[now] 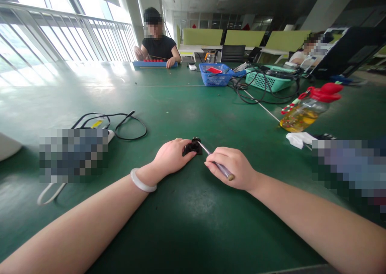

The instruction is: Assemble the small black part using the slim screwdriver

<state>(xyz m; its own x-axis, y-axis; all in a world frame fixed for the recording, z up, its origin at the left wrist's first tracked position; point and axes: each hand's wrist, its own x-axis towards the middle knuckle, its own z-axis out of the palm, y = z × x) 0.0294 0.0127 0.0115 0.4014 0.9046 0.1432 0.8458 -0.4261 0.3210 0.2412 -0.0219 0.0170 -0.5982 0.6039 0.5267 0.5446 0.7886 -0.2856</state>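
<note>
Near the middle of the green table point(199, 203), my left hand point(171, 156) is closed around a small black part point(193, 147), holding it against the tabletop. The fingers cover some of it, and its exact kind is too small to make out. A screwdriver point(222, 169) with a pale translucent handle and a thin metal shaft is gripped in my right hand point(233, 167). Its shaft slants up to the left, and the tip meets the top of the black part. A white bangle point(143, 180) circles my left wrist.
A black cable point(131, 137) and a blurred-out object point(75, 155) lie to the left. On the right stands a tilted bottle point(304, 113) with a red lid. Further back are a blue basket point(215, 79), a green basket point(265, 81) and a seated person point(158, 44) with a blue tray point(155, 64).
</note>
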